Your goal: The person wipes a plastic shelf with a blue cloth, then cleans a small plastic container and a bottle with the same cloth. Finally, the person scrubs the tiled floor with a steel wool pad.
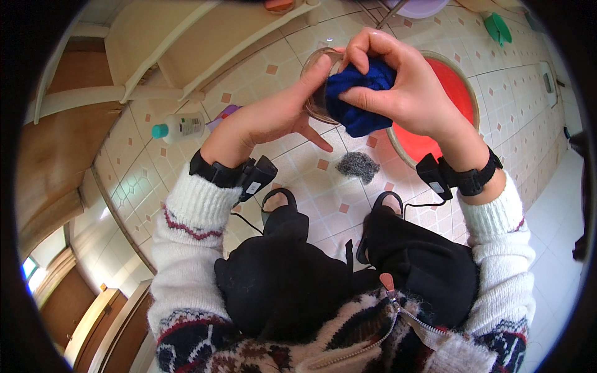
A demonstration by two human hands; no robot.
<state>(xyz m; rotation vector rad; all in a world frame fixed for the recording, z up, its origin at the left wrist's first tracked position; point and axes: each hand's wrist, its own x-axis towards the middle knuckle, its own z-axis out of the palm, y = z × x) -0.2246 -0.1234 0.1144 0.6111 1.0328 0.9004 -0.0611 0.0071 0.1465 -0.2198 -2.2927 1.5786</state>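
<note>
My left hand (289, 109) holds a clear glass vessel (318, 106), tilted on its side, with the thumb over its rim and a finger spread below. My right hand (408, 84) grips a bunched dark blue cloth (361, 100) and presses it at the vessel's open end. The cloth covers much of the glass, so its full shape is hidden. Below both hands, a grey steel-wool scourer (358, 167) lies on the tiled floor. A red basin (451, 88) with a pale rim stands beneath my right wrist, partly covered by the arm.
A white bottle with a teal cap (179, 127) is on the floor at left, beside a purple item (227, 114) partly behind my left arm. Pale shelving (154, 88) borders the upper left. Farther off are a lavender basin (422, 7) and a green scoop (497, 29).
</note>
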